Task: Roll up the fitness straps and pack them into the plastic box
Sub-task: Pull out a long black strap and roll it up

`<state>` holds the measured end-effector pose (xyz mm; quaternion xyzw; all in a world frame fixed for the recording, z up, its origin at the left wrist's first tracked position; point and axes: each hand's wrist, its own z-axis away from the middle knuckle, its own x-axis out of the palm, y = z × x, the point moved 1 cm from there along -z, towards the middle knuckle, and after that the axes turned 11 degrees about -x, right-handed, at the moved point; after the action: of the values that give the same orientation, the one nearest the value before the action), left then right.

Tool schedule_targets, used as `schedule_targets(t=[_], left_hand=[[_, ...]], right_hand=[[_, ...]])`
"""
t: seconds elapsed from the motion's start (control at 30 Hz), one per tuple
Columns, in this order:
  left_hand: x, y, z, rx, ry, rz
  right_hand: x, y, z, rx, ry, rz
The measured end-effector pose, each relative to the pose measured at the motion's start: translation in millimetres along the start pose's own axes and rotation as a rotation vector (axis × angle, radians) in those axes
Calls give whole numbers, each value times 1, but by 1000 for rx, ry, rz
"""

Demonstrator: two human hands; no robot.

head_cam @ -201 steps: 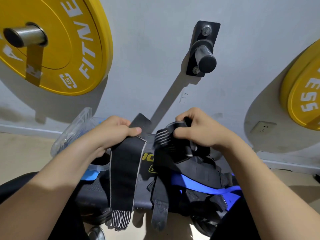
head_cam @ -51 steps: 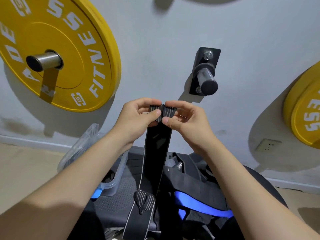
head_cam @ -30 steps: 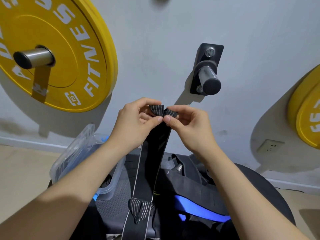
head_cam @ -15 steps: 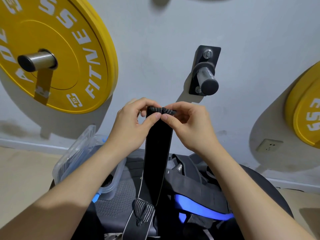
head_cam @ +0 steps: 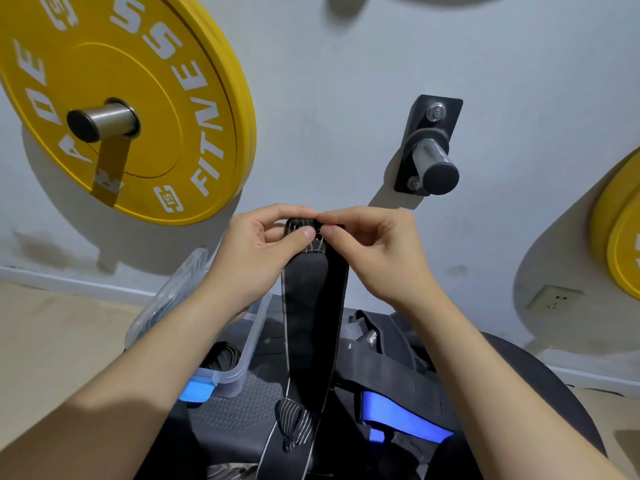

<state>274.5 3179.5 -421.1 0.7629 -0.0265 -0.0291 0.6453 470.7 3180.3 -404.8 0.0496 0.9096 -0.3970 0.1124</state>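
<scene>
A long black fitness strap [head_cam: 311,327] with pale edges hangs down in front of me. My left hand [head_cam: 256,258] and my right hand [head_cam: 377,251] pinch its striped top end, which is folded into a small roll between my thumbs and fingers. The strap's lower part, with a striped patch [head_cam: 294,422], reaches a dark bench [head_cam: 235,414]. A clear plastic box [head_cam: 239,362] stands on the bench under my left forearm, with dark rolled straps [head_cam: 221,358] inside. More black straps [head_cam: 388,368] and a blue one [head_cam: 405,417] lie in a heap to the right.
A yellow weight plate [head_cam: 131,98] hangs on a steel peg on the grey wall at the upper left. A bare peg on a black bracket [head_cam: 429,157] juts out at centre right. Another yellow plate [head_cam: 620,244] and a wall socket [head_cam: 554,299] are at the right.
Both hands have lifted the strap's striped end off the heap and held it up. Over the last second the end has been folded over into a small tight roll.
</scene>
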Motion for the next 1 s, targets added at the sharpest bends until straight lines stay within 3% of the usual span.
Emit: schedule_targets(t=[0.13,0.5,0.7,0.83,1.0], left_hand=[[3,-2,-5,-2,34,5],[18,-16,-22,-57,-24,-75],[28,-20,-25,16,3,-250],[34,-23,-25,61,23,-330],[32,-22,-24,-34,-23,-124]], right_hand=[[-1,9,3,55,-30,-79],[-18,28,9,91,1,44],[-26,42,12,179,-92,77],[-25,42,12,208,-46,-58],[-28,44,13,187,16,-162]])
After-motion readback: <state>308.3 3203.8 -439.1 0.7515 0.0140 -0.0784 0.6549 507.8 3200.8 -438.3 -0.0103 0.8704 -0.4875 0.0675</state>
